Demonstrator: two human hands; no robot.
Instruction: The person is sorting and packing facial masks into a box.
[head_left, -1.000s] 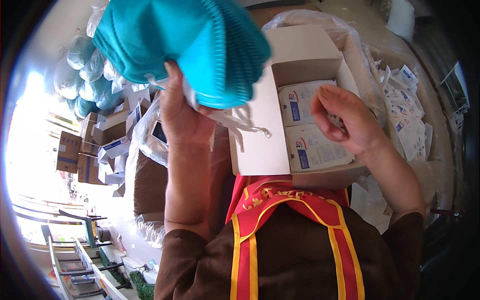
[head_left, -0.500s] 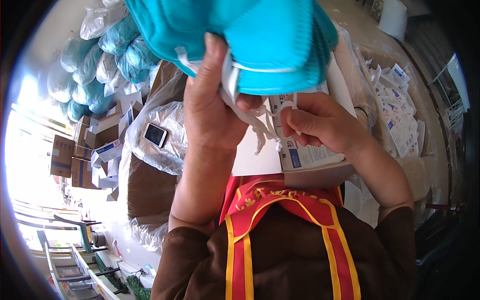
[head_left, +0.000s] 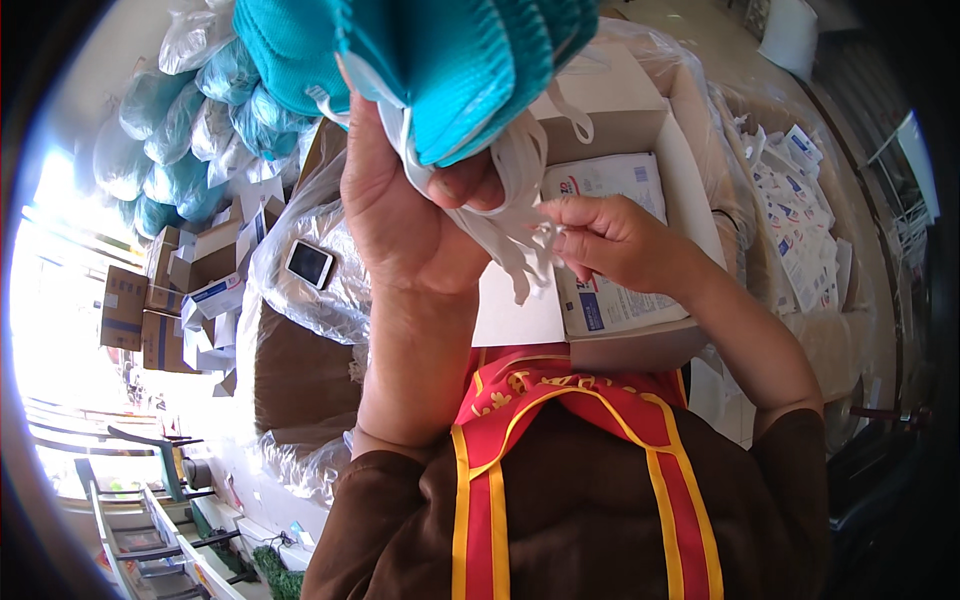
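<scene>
A stack of teal face masks [head_left: 480, 75] with stitched edges fills the top of the view, tilted, its upper part cut off by the frame. My left hand [head_left: 405, 215] is closed around the lower part of the stack, thumb on the near side and fingers partly behind white straps. Those elastic straps [head_left: 522, 165] hang in a bunch below the masks. Beside them my right hand [head_left: 625, 245] pinches the strap ends between thumb and fingertips. Underneath, an open white cardboard box [head_left: 690, 185] holds flat white printed packets [head_left: 625, 305].
A white phone [head_left: 310, 264] lies on clear plastic to the left. Bags of teal and white goods [head_left: 175, 130] are piled at the far left, above several cardboard boxes [head_left: 160, 335]. On the right, a plastic-lined carton holds many white packets [head_left: 795, 215]. A ladder [head_left: 150, 530] stands lower left.
The mask stack has turned and shifted left, showing its folded edges and more of the straps. My right hand has moved slightly left and down along the straps. More of the box shows.
</scene>
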